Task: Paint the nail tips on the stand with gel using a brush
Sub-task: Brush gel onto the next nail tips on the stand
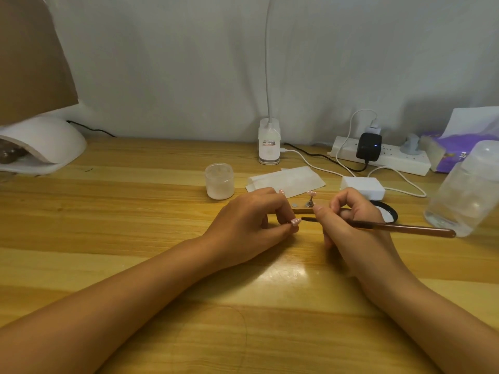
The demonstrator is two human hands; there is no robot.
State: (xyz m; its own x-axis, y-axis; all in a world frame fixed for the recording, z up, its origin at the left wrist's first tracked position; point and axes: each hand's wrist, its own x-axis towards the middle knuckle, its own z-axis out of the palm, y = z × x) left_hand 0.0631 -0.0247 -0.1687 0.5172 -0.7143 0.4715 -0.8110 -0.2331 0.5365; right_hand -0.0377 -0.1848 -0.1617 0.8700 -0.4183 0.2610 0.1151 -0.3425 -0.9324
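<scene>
Mid-table (135, 265), left hand (251, 225) pinches 1 pink nail tip (295, 222); right hand (348, 220) pinches the brush (399, 228), bristles touching it.

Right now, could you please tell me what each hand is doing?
Left hand: closed, pinching a pink nail tip between the fingertips.
Right hand: closed around the brush, its bristle end pointing at that nail tip.

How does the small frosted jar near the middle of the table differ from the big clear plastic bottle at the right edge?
The small frosted jar is squat, with whitish contents; the big clear plastic bottle is taller and looks see-through. The jar stands behind the left hand; the bottle stands beyond the brush handle's end. Both stand on the wooden table, untouched.
</scene>
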